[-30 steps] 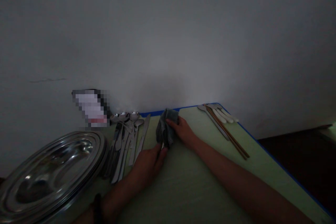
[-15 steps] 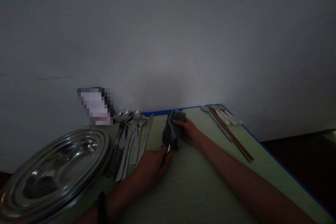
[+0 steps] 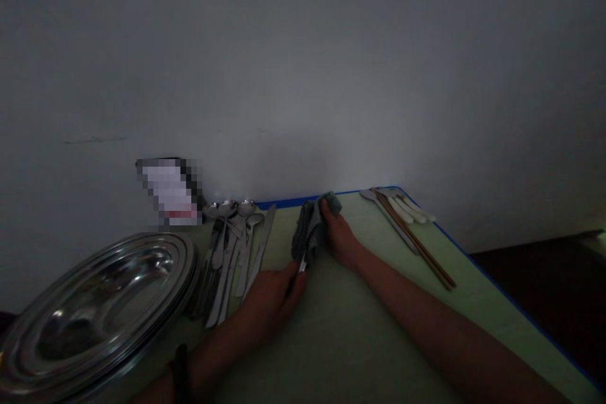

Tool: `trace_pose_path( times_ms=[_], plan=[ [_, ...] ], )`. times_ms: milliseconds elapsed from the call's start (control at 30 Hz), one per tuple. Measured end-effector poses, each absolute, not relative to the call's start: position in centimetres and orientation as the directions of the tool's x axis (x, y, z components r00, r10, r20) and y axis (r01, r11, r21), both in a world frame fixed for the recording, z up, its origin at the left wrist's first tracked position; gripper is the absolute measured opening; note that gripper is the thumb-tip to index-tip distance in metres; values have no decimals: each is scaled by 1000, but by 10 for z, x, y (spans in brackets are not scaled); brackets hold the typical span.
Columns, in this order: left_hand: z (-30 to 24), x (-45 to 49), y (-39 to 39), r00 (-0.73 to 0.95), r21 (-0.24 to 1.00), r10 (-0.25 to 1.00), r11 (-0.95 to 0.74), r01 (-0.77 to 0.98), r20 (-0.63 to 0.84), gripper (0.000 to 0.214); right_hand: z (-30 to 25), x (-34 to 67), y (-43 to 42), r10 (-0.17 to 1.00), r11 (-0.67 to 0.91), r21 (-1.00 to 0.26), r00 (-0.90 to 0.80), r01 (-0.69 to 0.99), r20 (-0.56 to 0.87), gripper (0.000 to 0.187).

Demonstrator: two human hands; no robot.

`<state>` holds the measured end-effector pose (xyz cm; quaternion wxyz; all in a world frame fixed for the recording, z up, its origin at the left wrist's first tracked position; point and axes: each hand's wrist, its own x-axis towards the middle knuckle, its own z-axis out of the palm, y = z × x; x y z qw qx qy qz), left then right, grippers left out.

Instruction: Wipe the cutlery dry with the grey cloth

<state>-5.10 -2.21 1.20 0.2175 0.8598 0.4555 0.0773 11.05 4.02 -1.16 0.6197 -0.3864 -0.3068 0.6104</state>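
My left hand (image 3: pixel 272 298) is closed on the handle end of a metal utensil (image 3: pixel 302 263), which shows only as a short shiny bit between hand and cloth. My right hand (image 3: pixel 337 235) grips a grey cloth (image 3: pixel 310 230) wrapped round the far part of that utensil, over the pale green table (image 3: pixel 360 334). What kind of utensil it is stays hidden by the cloth.
A row of metal spoons and knives (image 3: pixel 234 246) lies left of my hands. A stack of oval steel trays (image 3: pixel 95 309) sits at the near left. Chopsticks and white-handled cutlery (image 3: pixel 402 221) lie at the far right corner. A white wall rises just behind the blue table edge.
My right hand has slid the cloth along the utensil, away from me and toward the wall. My left hand has stayed on the handle.
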Motion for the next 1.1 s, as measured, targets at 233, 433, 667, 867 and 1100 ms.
trace_pose_path(
  times_ms=[233,433,667,867,1100],
  plan=[
    [13,-52,-22,584,460,810,-497,736,-58,33,-17,110,42,997,43,-921,77,-387,14,40],
    [12,-52,-21,589,423,805,-510,749,-72,30,-19,112,43,993,73,-963,109,-259,46,36],
    [15,-51,-22,586,425,807,-506,751,-76,29,-13,110,40,996,45,-944,82,-327,19,27],
    [14,-53,-23,606,453,793,-521,723,-56,30,-8,108,39,985,-123,-797,28,-592,-172,14],
    [11,-52,-21,593,450,804,-517,729,-38,28,-7,109,38,997,-74,-818,-49,-571,-56,22]
  ],
)
